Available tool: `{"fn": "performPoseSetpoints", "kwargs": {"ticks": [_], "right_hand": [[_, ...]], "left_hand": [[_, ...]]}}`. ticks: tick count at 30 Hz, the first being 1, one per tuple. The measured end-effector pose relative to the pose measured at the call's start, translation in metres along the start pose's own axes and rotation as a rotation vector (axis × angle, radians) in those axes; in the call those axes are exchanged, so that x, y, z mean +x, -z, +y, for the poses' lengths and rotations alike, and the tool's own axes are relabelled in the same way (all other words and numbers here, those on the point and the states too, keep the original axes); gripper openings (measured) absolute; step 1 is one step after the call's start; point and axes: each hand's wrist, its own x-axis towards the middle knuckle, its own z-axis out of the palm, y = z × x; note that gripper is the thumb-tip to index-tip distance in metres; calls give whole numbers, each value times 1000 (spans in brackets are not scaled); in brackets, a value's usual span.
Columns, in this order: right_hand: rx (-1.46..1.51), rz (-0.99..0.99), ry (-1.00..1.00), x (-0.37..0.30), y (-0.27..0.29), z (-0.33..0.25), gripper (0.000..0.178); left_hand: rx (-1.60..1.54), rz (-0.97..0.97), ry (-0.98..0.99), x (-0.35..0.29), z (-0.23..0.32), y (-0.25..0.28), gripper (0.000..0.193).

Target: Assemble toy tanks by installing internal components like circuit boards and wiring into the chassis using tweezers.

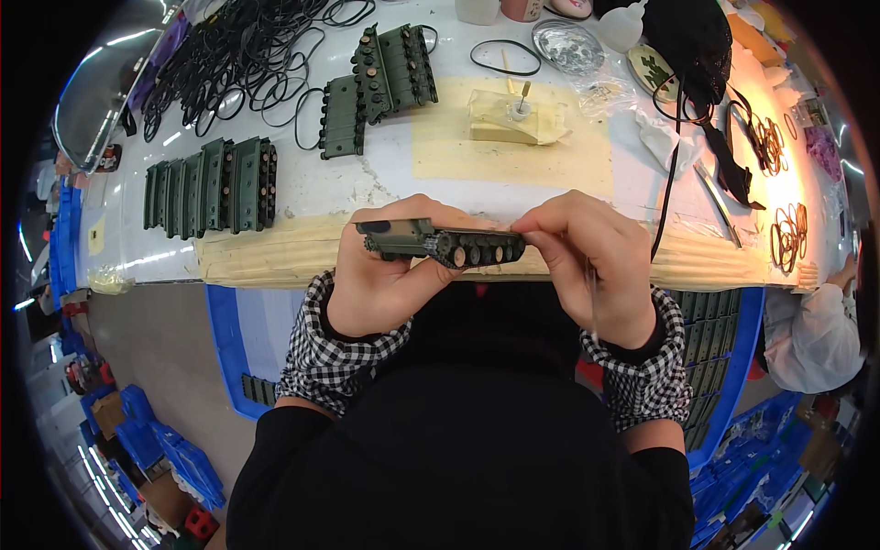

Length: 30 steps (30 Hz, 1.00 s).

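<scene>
Just over the table's near edge, my left hand (380,275) is closed around a dark green model tank hull (403,240). A row of small road wheels (481,252) shows along its side, some with tan hubs. My right hand (596,266) is closed, its thumb and fingertips pinched at the hull's right end; whether they grip a piece there is hidden. A thin metal tool (591,291) sticks out below its fingers toward the wrist. More green hulls (211,188) lie side by side at the left, and further hulls (376,87) rest beyond my hands.
Black rubber loops (243,60) pile up at the far left. A yellowish block (504,119) holds a small cup with a stick. Tweezers (718,203) and brown bands (788,238) lie right. Blue trays (225,353) flank my lap; a person's white sleeve (811,335) shows right.
</scene>
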Motion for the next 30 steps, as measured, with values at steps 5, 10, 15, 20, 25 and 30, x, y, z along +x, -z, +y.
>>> {"fn": "performPoseSetpoints", "kwargs": {"ticks": [5, 10, 15, 20, 25, 30], "right_hand": [[-66, 61, 104, -7, -9, 13, 11], [119, 146, -126, -5, -1, -4, 18], [-81, 184, 16, 7, -10, -9, 27], [-162, 204, 103, 14, -20, -3, 24], [-204, 179, 146, 13, -25, 2, 17], [-424, 112, 209, 12, -25, 6, 12]], "left_hand": [[-68, 17, 64, -2, -6, 1, 22], [-965, 97, 383, 0, -17, -3, 38], [-1198, 236, 519, 1, -7, -13, 24], [-1265, 275, 574, -3, 0, -18, 24], [-1287, 308, 598, -10, -4, -14, 24], [-1151, 416, 604, -10, -5, -20, 26]]}}
